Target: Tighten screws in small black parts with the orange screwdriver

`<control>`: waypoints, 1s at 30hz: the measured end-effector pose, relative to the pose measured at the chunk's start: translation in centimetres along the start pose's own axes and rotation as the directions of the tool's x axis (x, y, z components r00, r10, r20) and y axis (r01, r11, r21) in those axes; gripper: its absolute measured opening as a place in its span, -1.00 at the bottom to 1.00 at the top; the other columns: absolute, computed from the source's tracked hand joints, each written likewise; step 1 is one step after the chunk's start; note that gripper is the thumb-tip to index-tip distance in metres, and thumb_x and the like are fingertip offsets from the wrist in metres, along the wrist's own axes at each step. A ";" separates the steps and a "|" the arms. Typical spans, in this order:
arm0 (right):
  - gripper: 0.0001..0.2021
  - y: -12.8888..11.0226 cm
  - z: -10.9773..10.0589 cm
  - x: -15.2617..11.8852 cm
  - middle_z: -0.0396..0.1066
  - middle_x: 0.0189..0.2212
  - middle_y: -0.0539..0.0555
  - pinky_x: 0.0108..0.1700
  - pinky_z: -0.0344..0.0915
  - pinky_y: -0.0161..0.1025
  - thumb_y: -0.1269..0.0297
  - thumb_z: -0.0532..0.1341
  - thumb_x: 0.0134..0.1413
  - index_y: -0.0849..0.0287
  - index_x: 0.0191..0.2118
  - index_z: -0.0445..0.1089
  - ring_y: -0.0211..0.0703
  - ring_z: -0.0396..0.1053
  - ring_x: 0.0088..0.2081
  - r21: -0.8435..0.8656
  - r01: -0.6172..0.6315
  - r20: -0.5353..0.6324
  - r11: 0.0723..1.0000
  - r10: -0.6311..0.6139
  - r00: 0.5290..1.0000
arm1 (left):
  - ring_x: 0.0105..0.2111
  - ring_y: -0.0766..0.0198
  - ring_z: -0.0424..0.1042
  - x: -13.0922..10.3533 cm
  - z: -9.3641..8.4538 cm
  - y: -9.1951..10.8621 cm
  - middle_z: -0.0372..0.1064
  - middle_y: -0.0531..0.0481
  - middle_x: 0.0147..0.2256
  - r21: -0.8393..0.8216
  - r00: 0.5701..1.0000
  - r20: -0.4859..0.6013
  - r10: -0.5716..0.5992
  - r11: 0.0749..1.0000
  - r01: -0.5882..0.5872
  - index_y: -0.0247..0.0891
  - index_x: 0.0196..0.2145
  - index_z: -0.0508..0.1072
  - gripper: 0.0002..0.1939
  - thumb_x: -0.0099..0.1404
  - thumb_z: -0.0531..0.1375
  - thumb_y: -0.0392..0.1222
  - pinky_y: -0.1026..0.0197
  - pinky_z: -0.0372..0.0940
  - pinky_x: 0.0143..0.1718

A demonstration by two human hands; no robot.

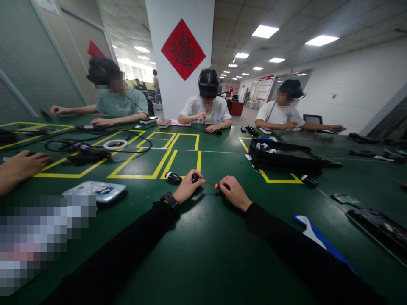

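Note:
My left hand (190, 185), with a black watch on its wrist, is closed around a small black part (196, 178). Between the fingers of my right hand (234, 191) is a screwdriver (217, 186) with an orange and black handle. Its thin shaft points left toward the black part; whether the tip touches it is too small to tell. Just left of my left hand lies a black and white rounded object (173, 178) on the green table (197, 254).
A large black open casing (282, 154) lies at the right, with a blue and white piece (321, 239) nearer me. To the left are a tin case (98, 190), black cables (79, 148) and a co-worker's hand (25, 165). Several people sit around the table.

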State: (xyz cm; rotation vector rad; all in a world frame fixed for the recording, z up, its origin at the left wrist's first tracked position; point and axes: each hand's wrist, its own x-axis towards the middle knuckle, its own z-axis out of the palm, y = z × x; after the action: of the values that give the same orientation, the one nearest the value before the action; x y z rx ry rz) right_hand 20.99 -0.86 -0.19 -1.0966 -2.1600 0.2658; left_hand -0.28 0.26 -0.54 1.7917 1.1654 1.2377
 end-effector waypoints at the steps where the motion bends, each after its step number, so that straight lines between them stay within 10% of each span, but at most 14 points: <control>1: -0.88 0.0 0.0 0.0 0.28 -0.39 0.06 -0.17 0.10 -0.22 0.36 0.04 0.06 0.20 -0.41 0.30 -0.19 0.16 -0.26 0.006 0.005 0.000 1.000 -0.005 1.000 | -0.25 0.27 0.29 0.0 0.0 0.0 0.32 0.03 -0.29 -0.001 1.000 0.000 0.001 1.000 -0.001 -0.22 -0.31 0.27 -0.75 0.08 0.13 -0.04 0.18 0.13 -0.12; 10: -0.82 0.0 0.1 -0.2 0.28 -0.27 0.07 -0.14 0.12 -0.22 0.32 0.05 0.06 0.18 -0.19 0.26 -0.19 0.19 -0.22 0.050 -0.047 -0.009 0.998 0.047 0.999 | -0.26 0.27 0.30 0.0 0.0 0.1 0.32 0.03 -0.30 -0.020 1.000 0.001 0.000 1.000 0.000 -0.22 -0.32 0.27 -0.75 0.08 0.13 -0.04 0.18 0.14 -0.13; 30: -0.72 0.6 0.4 0.1 0.29 -0.36 0.06 -0.14 0.09 -0.24 0.31 -0.11 0.17 0.20 -0.36 0.32 -0.22 0.19 -0.26 -0.037 -0.086 0.015 0.996 0.086 0.996 | -0.26 0.27 0.29 0.0 0.1 -0.1 0.31 0.03 -0.29 0.016 1.000 0.007 0.019 1.000 -0.019 -0.22 -0.32 0.27 -0.74 0.07 0.14 -0.03 0.18 0.14 -0.13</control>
State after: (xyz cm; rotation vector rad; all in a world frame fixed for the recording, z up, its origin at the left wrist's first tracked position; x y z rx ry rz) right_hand 21.10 -0.35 -0.75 -1.2135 -2.1424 0.2768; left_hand -0.25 0.29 -0.61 1.8214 1.1595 1.2351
